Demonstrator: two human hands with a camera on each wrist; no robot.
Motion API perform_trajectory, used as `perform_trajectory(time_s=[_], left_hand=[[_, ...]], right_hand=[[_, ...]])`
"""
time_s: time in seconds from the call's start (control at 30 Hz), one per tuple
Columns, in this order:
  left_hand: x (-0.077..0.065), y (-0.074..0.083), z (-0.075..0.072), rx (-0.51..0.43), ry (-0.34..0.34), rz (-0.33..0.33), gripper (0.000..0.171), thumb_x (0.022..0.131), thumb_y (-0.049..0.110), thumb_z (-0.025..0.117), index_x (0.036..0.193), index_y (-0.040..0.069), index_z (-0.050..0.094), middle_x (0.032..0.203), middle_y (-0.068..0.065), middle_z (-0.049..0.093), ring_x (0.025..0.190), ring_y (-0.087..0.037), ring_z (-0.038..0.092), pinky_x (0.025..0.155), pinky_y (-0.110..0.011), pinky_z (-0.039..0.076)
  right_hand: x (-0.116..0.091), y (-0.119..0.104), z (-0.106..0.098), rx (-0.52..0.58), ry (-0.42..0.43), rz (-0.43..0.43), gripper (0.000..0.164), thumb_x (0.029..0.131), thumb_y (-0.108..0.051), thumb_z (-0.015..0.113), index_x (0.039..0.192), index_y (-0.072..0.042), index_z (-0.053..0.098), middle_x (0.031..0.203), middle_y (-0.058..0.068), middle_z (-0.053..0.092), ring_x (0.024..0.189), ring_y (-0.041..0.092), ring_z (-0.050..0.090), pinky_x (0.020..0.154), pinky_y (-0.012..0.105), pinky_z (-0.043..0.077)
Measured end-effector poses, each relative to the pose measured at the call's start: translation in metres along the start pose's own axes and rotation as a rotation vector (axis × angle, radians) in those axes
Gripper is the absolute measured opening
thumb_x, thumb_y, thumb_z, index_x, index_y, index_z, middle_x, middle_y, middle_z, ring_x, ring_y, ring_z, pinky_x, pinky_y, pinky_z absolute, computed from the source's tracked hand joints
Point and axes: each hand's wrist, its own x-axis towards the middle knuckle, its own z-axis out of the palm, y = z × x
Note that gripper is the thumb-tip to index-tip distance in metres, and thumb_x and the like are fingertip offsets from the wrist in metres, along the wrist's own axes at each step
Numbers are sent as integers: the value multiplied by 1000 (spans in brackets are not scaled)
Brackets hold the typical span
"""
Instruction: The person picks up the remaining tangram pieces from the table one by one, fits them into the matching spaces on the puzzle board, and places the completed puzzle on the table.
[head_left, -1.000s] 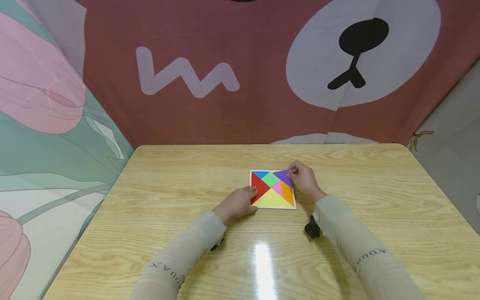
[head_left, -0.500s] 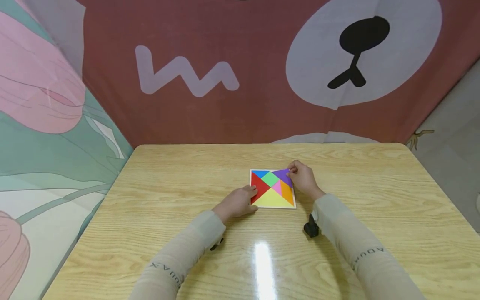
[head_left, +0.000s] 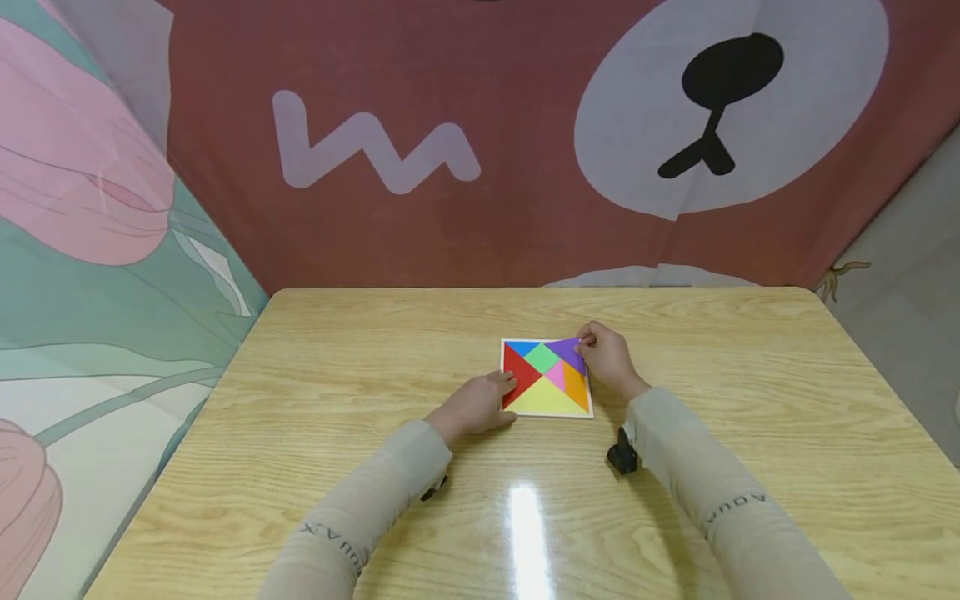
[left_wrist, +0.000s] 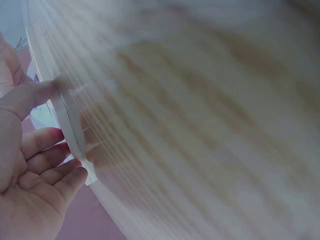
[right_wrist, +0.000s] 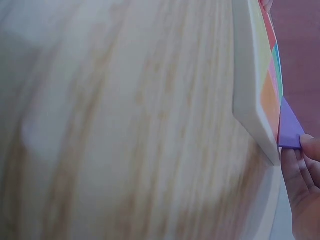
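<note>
A square tangram board with a white rim lies on the table, its coloured pieces fitted together. My left hand holds its left side: fingers reach over the red triangle and the thumb is at the near left corner. In the left wrist view the left hand has thumb and fingertips against the board's edge. At the far right corner my right hand pinches the purple triangle. Seen from the right wrist, this purple triangle tilts up off the board, between thumb and fingers of the right hand.
The wood-grain table extends on every side of the board. Behind it hangs a brown cloth with a bear print, and a floral cloth hangs at the left. A black wrist device sits under the right sleeve.
</note>
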Motion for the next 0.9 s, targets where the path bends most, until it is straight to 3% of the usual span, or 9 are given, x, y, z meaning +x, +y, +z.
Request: perform_trajectory(time_s=[0.2, 0.4, 0.7, 0.9], left_hand=[[0, 2, -2, 11, 13, 21, 58, 80, 31, 58, 126, 0, 42, 130, -12, 40, 120, -23, 35, 97, -29, 28], [1, 3, -1, 3, 9, 28, 58, 81, 31, 58, 126, 0, 42, 130, -11, 39, 121, -24, 33, 98, -29, 28], [2, 3, 1, 2, -6, 4, 58, 81, 33, 57, 128, 2, 41, 132, -10, 38, 121, -22, 32, 98, -29, 27], [2, 0, 4, -5, -10, -13, 58, 82, 33, 57, 128, 3, 40, 133, -8, 37, 122, -21, 31, 99, -29, 26]], right_hand=[[0, 2, -1, -10, 12, 4, 11, 78, 2, 56, 88, 6, 54, 76, 14, 55, 69, 23, 52, 58, 25, 44], [0, 2, -3, -34, 13, 12, 11, 78, 2, 57, 88, 6, 55, 75, 14, 56, 69, 24, 52, 60, 28, 43], [-1, 0, -4, -54, -63, 52, 17, 77, 1, 58, 91, 7, 51, 67, 8, 50, 62, 19, 44, 54, 24, 37], [-1, -2, 0, -86, -112, 88, 23, 78, -2, 58, 97, 9, 51, 71, 10, 50, 65, 21, 46, 58, 28, 40]])
